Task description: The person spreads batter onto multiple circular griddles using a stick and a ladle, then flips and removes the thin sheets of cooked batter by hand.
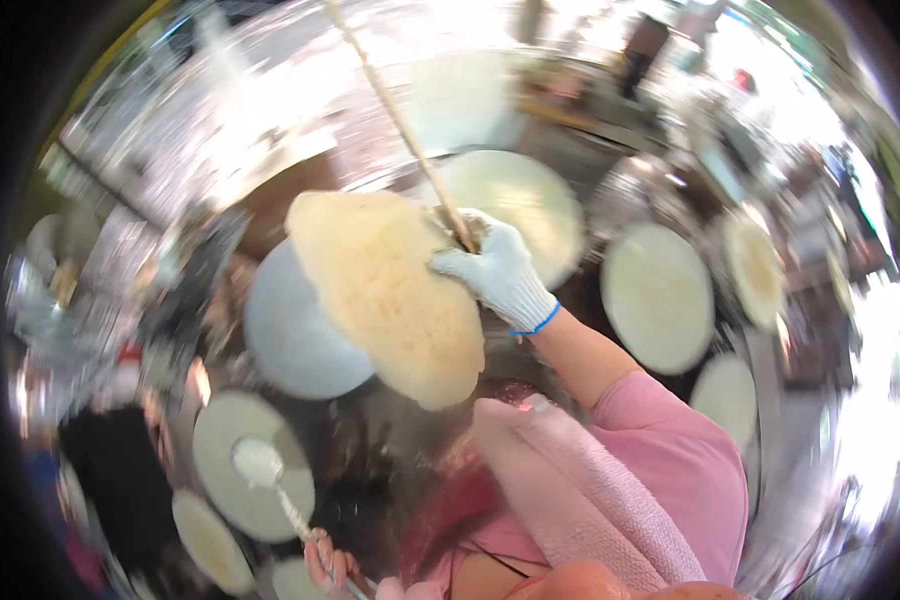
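My right hand point(499, 262), in a white knitted glove with a blue cuff edge, grips a thin wooden stick point(397, 116). Its thumb presses on the edge of a large, floppy, pale-yellow pancake sheet point(390, 292). The sheet hangs in front of a smooth grey round griddle point(285, 337) and partly hides it. At the lower left, my bare left hand point(328, 559) holds a ladle point(292, 510) by its handle. The ladle's bowl, coated in white batter, is over a round griddle point(221, 465) covered with a pale layer; contact cannot be told.
Several pale-covered round griddles surround me, among them a large one point(532, 202) beyond the glove and others at right point(658, 300) and lower left point(210, 540). A pink towel point(570, 480) hangs over my chest. Surroundings are motion-blurred.
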`<state>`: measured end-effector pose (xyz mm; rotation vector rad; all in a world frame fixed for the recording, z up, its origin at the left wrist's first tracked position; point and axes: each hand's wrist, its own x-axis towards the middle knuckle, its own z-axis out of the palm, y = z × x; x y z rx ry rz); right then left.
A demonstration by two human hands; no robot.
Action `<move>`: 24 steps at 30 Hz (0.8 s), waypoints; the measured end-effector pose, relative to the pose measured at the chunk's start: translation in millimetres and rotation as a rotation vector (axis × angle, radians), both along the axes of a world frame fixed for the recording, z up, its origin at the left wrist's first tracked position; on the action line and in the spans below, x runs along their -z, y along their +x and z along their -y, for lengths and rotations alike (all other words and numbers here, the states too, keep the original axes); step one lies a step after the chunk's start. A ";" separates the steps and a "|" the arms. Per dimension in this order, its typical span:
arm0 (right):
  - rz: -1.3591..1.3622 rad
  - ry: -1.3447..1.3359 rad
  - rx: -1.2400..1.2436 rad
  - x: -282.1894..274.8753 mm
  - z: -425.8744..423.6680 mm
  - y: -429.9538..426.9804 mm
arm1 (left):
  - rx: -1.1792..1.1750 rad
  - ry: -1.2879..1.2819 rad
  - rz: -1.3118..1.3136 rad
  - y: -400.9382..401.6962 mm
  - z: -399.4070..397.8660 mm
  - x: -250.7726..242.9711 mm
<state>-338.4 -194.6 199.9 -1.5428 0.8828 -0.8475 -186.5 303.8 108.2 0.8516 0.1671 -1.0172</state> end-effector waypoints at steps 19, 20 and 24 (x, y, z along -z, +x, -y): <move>-1.229 -0.635 0.604 -144.5 108.1 -660.3 | 0.487 -0.037 -0.172 -146.7 171.8 -21.1; -1.306 -0.657 0.595 -138.2 114.0 -655.8 | 0.472 -0.031 -0.161 -158.3 171.5 -21.6; -1.431 -0.736 0.509 -42.7 144.0 -684.4 | 0.735 -0.156 -0.081 -183.1 160.3 -27.2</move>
